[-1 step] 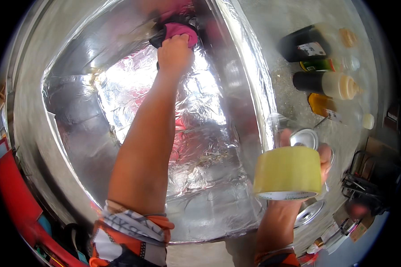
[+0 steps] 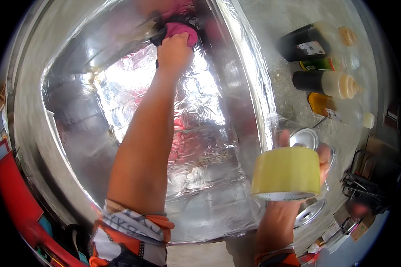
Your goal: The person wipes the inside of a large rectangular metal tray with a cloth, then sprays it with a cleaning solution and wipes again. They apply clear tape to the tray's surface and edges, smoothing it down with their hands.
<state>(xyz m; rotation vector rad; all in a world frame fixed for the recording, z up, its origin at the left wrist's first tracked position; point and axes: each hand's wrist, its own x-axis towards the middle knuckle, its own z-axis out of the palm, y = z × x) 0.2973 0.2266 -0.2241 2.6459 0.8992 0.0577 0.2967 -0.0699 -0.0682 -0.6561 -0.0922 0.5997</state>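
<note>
My left hand reaches far into a foil-lined basin. Its fingers are closed on a pink and black cloth, which lies against the far foil wall. On the right, my right hand grips a wide roll of yellowish clear packing tape above the basin's right rim. The roll hides much of that palm, while the thumb and some fingers show behind it. Crinkled silver foil covers the basin's bottom and sides and reflects pink and red.
Several bottles stand along the grey ledge at the right, among them a dark sauce bottle and an amber oil bottle. Round metal lids are beside my right hand. A red object lies beyond the left edge.
The tape roll in my right hand has shifted very slightly left. My left hand and the cloth are nearly where they were.
</note>
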